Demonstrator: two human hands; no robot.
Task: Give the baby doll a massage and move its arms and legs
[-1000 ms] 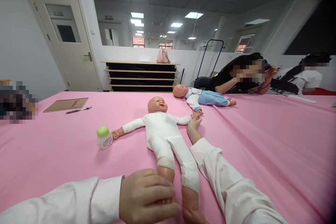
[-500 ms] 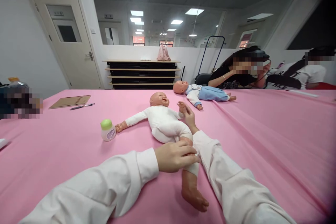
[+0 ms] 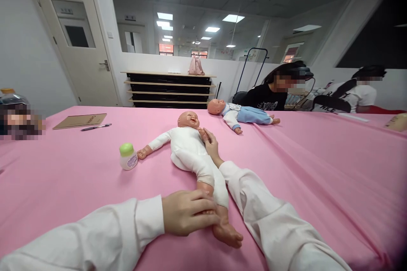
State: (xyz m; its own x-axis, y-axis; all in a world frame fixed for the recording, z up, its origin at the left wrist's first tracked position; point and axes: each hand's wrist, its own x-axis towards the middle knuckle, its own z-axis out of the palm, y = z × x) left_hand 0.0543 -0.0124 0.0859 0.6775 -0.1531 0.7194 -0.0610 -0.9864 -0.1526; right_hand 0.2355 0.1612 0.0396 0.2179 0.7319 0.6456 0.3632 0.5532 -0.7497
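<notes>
A baby doll (image 3: 189, 146) with a white cloth body lies on its back on the pink tablecloth, head away from me. My left hand (image 3: 190, 211) is closed round the doll's left-side lower leg and foot, which my fingers mostly cover. The other leg lies stretched beside it, with its bare foot (image 3: 230, 235) showing. Further up, my right hand (image 3: 211, 146) grips the doll's right-side hand (image 3: 201, 132) near its chest, just below the chin. A small bottle with a green cap (image 3: 128, 159) stands close to the doll's outstretched other hand.
A second doll (image 3: 251, 114), in blue and white clothes, lies at the far edge. A notebook (image 3: 81, 121) and a pen (image 3: 96, 127) lie at the left. Two people sit beyond the table on the right, one in a black shirt (image 3: 267, 96). Folds run across the tablecloth (image 3: 318, 169).
My right hand has brought the doll's hand inward to its chest. My left hand has moved down and left, from the knee to the foot, and the legs now lie differently.
</notes>
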